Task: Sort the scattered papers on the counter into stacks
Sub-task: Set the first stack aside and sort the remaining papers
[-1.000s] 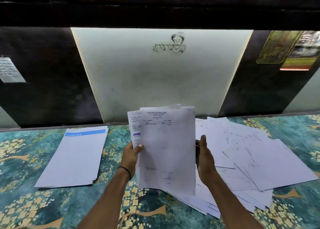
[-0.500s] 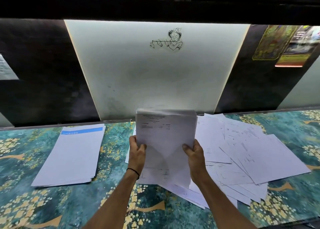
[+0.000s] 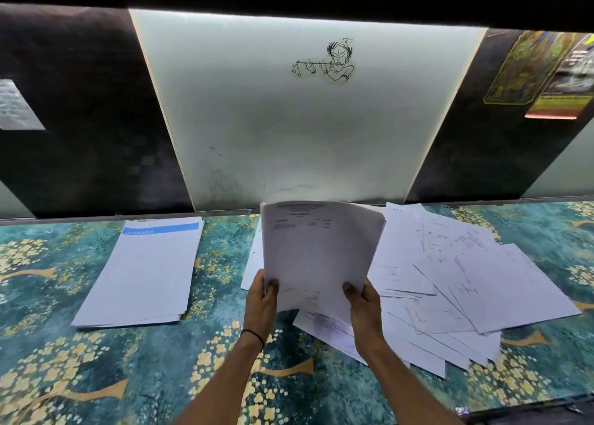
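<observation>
I hold a bundle of white printed sheets (image 3: 316, 248) upright over the counter's middle. My left hand (image 3: 262, 299) grips its lower left corner and my right hand (image 3: 363, 302) grips its lower right corner. The bundle's top curls slightly to the right. A neat stack with a blue-banded top sheet (image 3: 144, 270) lies flat on the left. A loose, overlapping spread of white papers (image 3: 466, 283) covers the counter to the right and runs under the held bundle.
The counter (image 3: 80, 376) has a teal surface with gold floral patterns. Behind it stands a lit white panel (image 3: 305, 129) with a small line drawing, flanked by dark panels. Posters (image 3: 540, 71) hang at the upper right. The counter's front edge shows at bottom right.
Both hands slid down to the bundle's lower corners, and the offset sheets have been squared into one aligned bundle. The bundle now bows to the right at its top.
</observation>
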